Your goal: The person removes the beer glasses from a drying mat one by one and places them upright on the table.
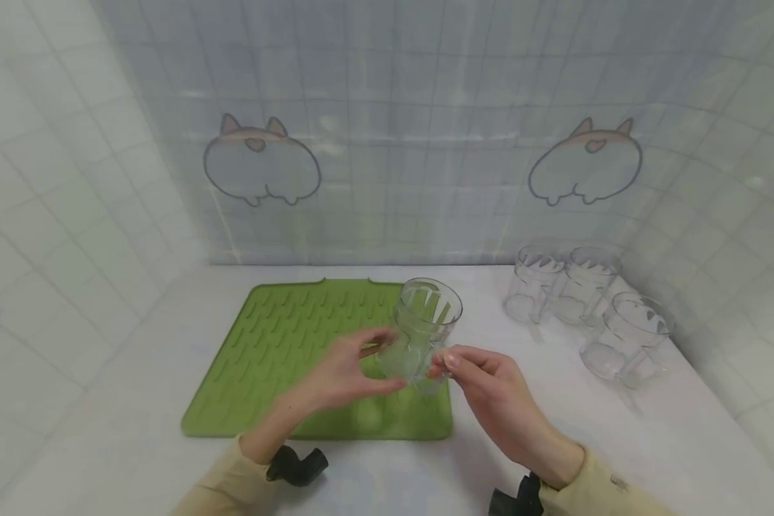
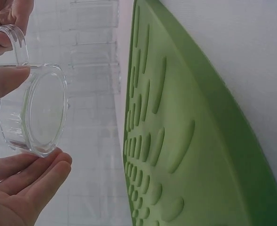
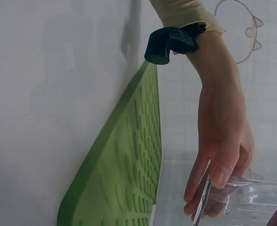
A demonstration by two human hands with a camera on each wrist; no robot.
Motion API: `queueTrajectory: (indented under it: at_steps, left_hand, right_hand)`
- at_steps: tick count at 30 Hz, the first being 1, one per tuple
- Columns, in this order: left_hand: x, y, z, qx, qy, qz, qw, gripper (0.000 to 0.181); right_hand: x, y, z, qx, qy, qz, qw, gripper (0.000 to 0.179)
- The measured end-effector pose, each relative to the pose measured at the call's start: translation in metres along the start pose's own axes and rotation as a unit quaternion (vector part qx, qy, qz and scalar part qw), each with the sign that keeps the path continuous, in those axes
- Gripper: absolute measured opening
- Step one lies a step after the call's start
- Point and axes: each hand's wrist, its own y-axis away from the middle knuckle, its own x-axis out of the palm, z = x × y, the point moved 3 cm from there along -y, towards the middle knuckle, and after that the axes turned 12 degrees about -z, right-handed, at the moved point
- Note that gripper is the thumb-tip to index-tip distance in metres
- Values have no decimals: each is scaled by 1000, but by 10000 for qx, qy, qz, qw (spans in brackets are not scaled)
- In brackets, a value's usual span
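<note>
A clear glass mug [image 1: 419, 331] is held upright over the right part of a green ridged mat [image 1: 284, 344]. My right hand [image 1: 493, 387] pinches its handle [image 2: 19, 44] between thumb and fingers. On the opposite side my left hand [image 1: 351, 365] spans the lower body, thumb and fingers on either side of it. In the left wrist view the thick round base [image 2: 46, 108] shows between that thumb and the fingertips, raised off the mat. The right wrist view shows the left thumb and fingers at the mug's base end.
Three more clear glass mugs [image 1: 626, 333] stand on the white table [image 1: 522, 423] at the right, near the side wall [image 1: 742, 301]. A tile-patterned back wall [image 1: 419, 179] with two animal drawings rises behind the mat. Black devices [image 1: 297, 466] are strapped to both wrists.
</note>
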Motion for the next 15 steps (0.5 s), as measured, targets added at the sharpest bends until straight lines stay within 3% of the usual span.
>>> queueTrajectory:
  at_steps: [15]
  left_hand:
    - [-9, 0, 5, -343, 207, 7, 9992, 74]
  right_hand:
    - [-3, -3, -1, -164, 180, -268, 9993, 35]
